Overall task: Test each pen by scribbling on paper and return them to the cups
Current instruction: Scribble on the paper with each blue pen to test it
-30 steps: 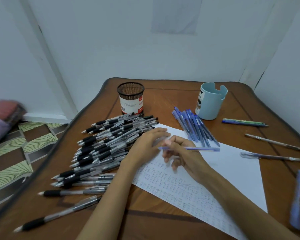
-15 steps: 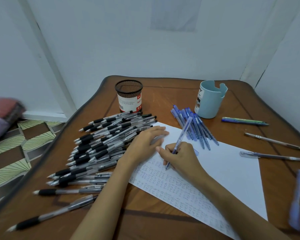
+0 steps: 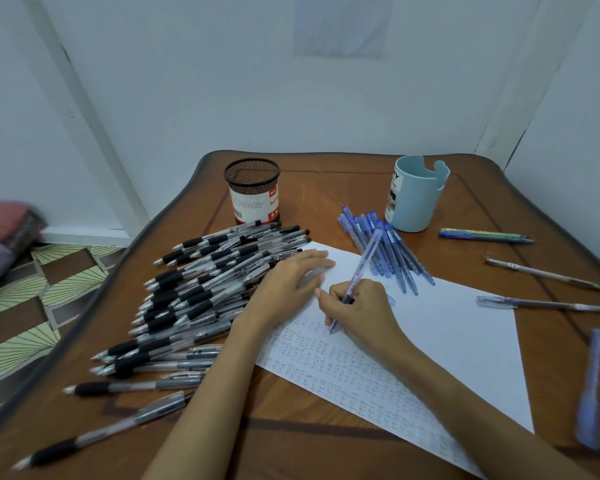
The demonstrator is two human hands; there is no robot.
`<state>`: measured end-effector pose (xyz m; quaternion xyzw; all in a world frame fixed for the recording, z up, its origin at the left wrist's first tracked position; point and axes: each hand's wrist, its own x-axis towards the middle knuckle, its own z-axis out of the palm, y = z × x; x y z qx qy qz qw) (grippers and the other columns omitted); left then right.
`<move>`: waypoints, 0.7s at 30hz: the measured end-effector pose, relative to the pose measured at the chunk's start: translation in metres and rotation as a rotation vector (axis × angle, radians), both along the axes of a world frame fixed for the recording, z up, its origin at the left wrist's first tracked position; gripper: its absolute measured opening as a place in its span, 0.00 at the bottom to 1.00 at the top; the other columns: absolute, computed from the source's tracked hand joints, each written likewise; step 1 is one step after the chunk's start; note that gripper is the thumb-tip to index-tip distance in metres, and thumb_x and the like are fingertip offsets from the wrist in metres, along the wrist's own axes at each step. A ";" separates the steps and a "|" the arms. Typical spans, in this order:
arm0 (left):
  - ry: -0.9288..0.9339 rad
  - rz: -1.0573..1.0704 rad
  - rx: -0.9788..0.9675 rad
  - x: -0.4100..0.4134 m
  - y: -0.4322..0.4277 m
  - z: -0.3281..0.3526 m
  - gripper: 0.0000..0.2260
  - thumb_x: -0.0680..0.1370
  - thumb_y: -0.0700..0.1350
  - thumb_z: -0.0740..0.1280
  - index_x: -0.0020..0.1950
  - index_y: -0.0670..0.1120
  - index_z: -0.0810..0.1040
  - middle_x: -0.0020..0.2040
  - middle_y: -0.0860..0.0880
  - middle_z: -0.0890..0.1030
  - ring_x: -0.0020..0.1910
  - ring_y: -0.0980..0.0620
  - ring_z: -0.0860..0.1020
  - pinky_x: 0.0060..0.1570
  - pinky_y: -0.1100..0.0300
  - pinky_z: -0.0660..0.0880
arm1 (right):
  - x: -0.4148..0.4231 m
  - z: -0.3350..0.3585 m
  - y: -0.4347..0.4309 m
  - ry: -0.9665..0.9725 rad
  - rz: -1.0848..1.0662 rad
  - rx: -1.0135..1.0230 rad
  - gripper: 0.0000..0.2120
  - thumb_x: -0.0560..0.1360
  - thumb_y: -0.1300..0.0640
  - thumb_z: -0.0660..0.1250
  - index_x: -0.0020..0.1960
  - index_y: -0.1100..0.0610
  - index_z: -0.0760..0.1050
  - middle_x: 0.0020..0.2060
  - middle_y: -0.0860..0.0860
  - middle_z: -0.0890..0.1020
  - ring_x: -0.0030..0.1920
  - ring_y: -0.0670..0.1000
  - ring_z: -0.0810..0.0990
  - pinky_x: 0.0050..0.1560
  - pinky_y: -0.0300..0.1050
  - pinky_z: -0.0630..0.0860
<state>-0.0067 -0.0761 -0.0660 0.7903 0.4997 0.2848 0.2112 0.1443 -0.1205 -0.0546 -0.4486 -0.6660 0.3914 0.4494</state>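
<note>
My right hand [image 3: 359, 308] grips a blue pen [image 3: 364, 265] in a writing hold, its tip down on the white paper [image 3: 447, 323] beside rows of small scribbles. My left hand [image 3: 291, 282] lies flat with straight fingers on the paper's upper left corner. A big heap of black-grip pens [image 3: 194, 292] lies left of the paper. Several blue pens [image 3: 392, 251] lie fanned at the paper's far edge. A black mesh cup [image 3: 252, 192] and a light blue cup [image 3: 414, 195] stand at the back of the table.
The wooden table [image 3: 326, 441] has raised dark edges. Loose pens lie on the right: a green and blue one [image 3: 482, 234], two slim ones [image 3: 544, 273] [image 3: 541, 303], and blurred blue pens [image 3: 591, 386] at the right edge. Patterned floor shows at the left.
My right hand turned the blue pen from lying level between both hands to a writing hold and brought its tip down on the paper. My left hand stayed on the sheet.
</note>
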 end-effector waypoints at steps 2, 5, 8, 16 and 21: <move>-0.001 -0.002 0.002 0.000 0.000 0.000 0.14 0.80 0.41 0.62 0.64 0.50 0.77 0.69 0.54 0.72 0.67 0.58 0.69 0.65 0.58 0.67 | 0.000 0.000 0.000 -0.008 0.005 0.001 0.23 0.74 0.61 0.68 0.21 0.51 0.70 0.19 0.46 0.75 0.23 0.43 0.74 0.31 0.32 0.70; -0.002 0.000 0.007 0.001 0.000 0.000 0.14 0.80 0.41 0.62 0.64 0.50 0.77 0.69 0.54 0.72 0.67 0.58 0.69 0.66 0.59 0.67 | 0.000 -0.001 0.001 -0.034 -0.004 0.016 0.22 0.75 0.62 0.66 0.22 0.54 0.71 0.19 0.46 0.74 0.23 0.42 0.74 0.32 0.32 0.71; 0.005 0.000 0.018 0.001 0.001 0.000 0.14 0.79 0.41 0.62 0.64 0.49 0.77 0.68 0.54 0.72 0.67 0.59 0.69 0.66 0.60 0.67 | 0.001 -0.002 0.001 -0.048 -0.039 0.035 0.23 0.75 0.62 0.66 0.22 0.51 0.70 0.19 0.45 0.74 0.23 0.42 0.74 0.33 0.31 0.72; -0.014 0.006 0.031 0.000 0.001 -0.003 0.14 0.79 0.41 0.62 0.63 0.49 0.77 0.68 0.54 0.73 0.67 0.59 0.69 0.66 0.60 0.67 | 0.001 -0.004 0.002 -0.046 -0.066 0.083 0.23 0.75 0.61 0.66 0.22 0.50 0.70 0.19 0.44 0.74 0.23 0.42 0.74 0.30 0.32 0.72; -0.009 0.000 0.024 0.000 0.000 -0.001 0.14 0.80 0.41 0.62 0.64 0.49 0.77 0.68 0.54 0.72 0.67 0.59 0.69 0.65 0.62 0.66 | 0.002 -0.006 0.003 -0.061 -0.083 0.094 0.23 0.75 0.60 0.66 0.22 0.51 0.70 0.19 0.45 0.74 0.22 0.43 0.74 0.30 0.33 0.73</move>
